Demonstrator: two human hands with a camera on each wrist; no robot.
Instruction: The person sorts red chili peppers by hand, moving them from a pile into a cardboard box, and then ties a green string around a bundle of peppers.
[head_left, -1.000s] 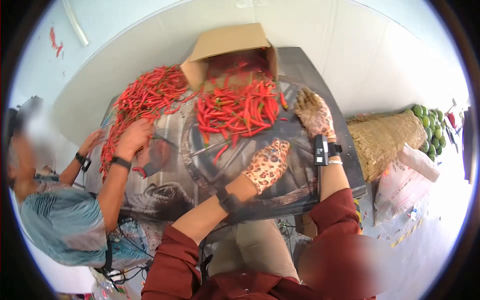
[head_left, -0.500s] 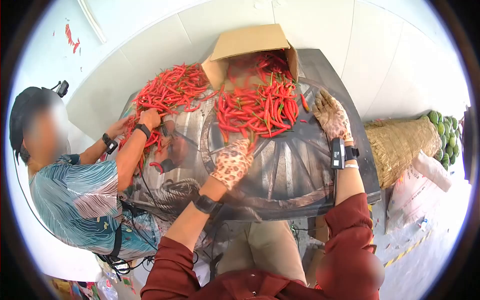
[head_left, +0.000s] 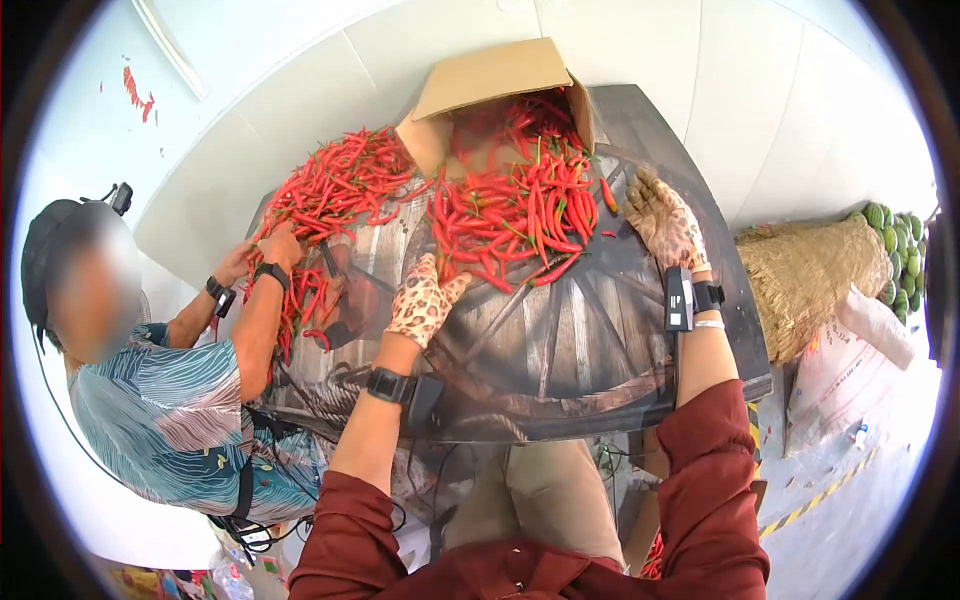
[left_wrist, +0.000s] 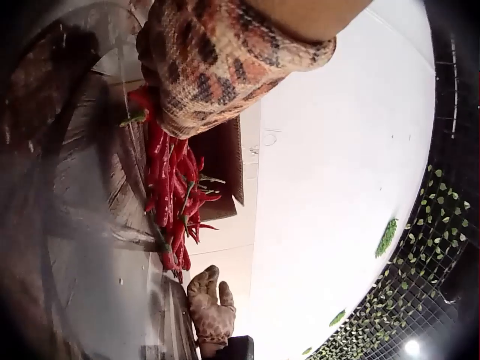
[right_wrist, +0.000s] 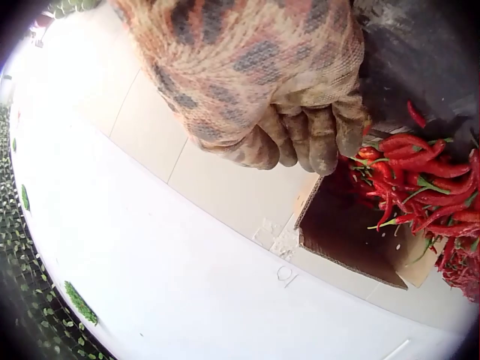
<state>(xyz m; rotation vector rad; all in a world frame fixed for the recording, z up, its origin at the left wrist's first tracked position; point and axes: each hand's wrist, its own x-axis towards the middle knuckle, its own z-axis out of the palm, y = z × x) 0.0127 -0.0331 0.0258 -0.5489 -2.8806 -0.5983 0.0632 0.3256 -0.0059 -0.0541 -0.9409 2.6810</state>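
Gloved hands at the chilli heap's edges

The left hand (head_left: 424,298) touched the near edge of the chillies (head_left: 520,215), fingers relaxed; the right hand (head_left: 664,222), fingers spread, lay on bare desk (head_left: 590,340) beside them, near the desk's right edge.

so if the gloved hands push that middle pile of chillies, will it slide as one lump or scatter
Probably scatter. The chillies lie loose and crisscrossed, spilling from the box, so some would likely roll off. They look thin and light, and the table looks smooth, so they should slide easily. Green stems may snag neighbours and drag small clumps.
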